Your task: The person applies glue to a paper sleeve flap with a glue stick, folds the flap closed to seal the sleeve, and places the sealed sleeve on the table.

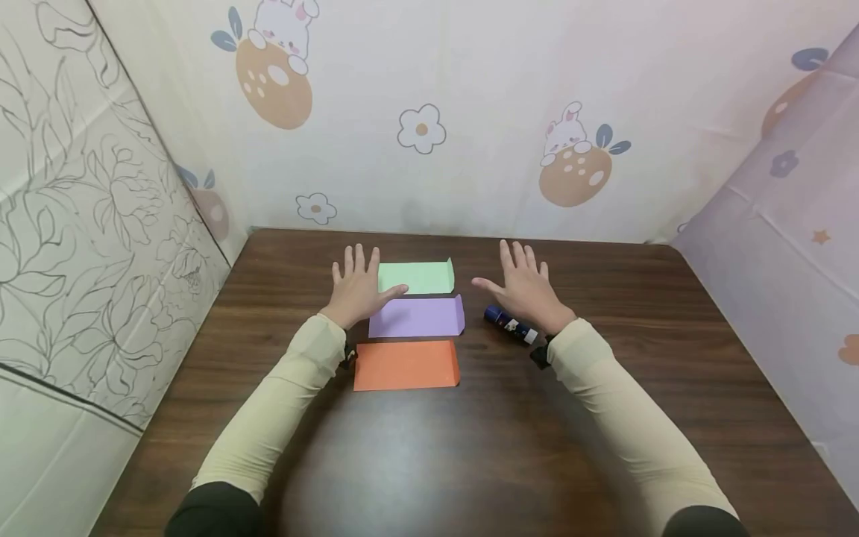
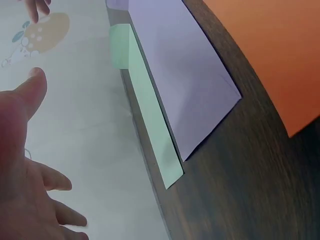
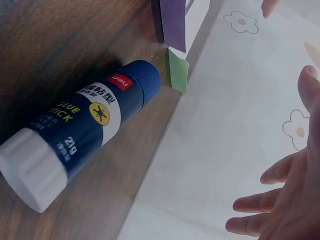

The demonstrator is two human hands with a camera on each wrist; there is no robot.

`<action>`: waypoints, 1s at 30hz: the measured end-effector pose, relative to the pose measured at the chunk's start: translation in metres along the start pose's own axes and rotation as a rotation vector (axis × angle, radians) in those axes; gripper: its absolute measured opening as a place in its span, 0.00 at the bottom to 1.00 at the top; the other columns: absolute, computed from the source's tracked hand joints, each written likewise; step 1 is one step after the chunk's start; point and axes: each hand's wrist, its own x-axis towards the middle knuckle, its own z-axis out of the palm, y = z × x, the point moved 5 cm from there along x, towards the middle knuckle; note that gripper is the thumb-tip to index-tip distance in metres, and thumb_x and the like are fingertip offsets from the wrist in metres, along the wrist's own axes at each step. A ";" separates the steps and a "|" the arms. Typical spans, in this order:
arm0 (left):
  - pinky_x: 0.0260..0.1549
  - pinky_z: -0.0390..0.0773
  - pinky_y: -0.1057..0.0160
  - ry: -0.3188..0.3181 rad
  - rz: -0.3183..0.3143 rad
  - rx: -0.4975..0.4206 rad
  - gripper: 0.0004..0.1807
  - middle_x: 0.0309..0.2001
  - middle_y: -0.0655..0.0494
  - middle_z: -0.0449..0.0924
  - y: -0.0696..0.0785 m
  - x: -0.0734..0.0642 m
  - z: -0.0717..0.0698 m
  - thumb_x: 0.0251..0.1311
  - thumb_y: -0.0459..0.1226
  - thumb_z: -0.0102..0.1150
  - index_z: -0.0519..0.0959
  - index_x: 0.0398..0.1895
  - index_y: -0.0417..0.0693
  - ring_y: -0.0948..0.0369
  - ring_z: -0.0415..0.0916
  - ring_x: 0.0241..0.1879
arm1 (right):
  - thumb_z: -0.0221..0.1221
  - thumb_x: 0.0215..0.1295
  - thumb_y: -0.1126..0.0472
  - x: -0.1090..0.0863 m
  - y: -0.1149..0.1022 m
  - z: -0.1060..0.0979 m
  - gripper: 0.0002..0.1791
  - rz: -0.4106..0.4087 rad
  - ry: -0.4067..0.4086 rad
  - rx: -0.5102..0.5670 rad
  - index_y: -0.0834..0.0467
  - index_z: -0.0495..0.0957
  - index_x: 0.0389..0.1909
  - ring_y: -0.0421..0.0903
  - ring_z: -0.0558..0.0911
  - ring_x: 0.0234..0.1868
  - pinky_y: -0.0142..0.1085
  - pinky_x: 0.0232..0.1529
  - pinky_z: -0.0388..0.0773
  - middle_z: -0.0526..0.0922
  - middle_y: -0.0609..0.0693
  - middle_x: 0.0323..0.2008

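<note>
Three folded paper pieces lie in a column on the table: a green paper (image 1: 419,277) at the back, a purple paper (image 1: 414,318) in the middle and an orange paper (image 1: 406,365) in front. Each has a flap folded up at its right end. My left hand (image 1: 357,291), fingers spread, is held above the left ends of the green and purple papers. With fingers spread too, my right hand (image 1: 526,287) hovers over a glue stick (image 3: 85,125), which lies on its side, blue cap away from me. Neither hand holds anything.
The dark wooden table (image 1: 416,462) ends at a back wall (image 1: 490,171) hung with a rabbit-print sheet. A flower-patterned panel (image 1: 87,201) stands at the left, and another printed sheet (image 1: 792,224) at the right.
</note>
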 end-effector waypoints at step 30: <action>0.70 0.43 0.34 -0.044 0.119 -0.032 0.54 0.78 0.39 0.37 0.005 -0.029 0.003 0.61 0.61 0.56 0.44 0.78 0.42 0.41 0.33 0.77 | 0.41 0.64 0.24 -0.031 0.027 0.005 0.57 0.007 -0.060 -0.004 0.63 0.37 0.77 0.67 0.50 0.75 0.66 0.70 0.46 0.47 0.68 0.75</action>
